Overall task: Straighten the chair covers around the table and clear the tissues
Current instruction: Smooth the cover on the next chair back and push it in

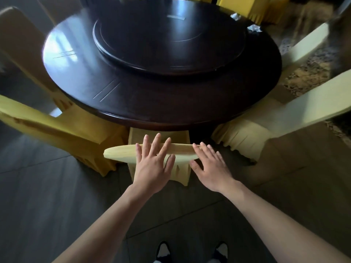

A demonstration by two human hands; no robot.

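Both hands, left and right, spread flat on chair cover top edge; open floor either side; crumpled tissues far beyond, on surface rim

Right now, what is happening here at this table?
A person stands behind a covered chair pushed in at the round dark table. The left hand and right hand lie flat and open on top of its backrest cover. Two crumpled tissues are on the table's far right edge.
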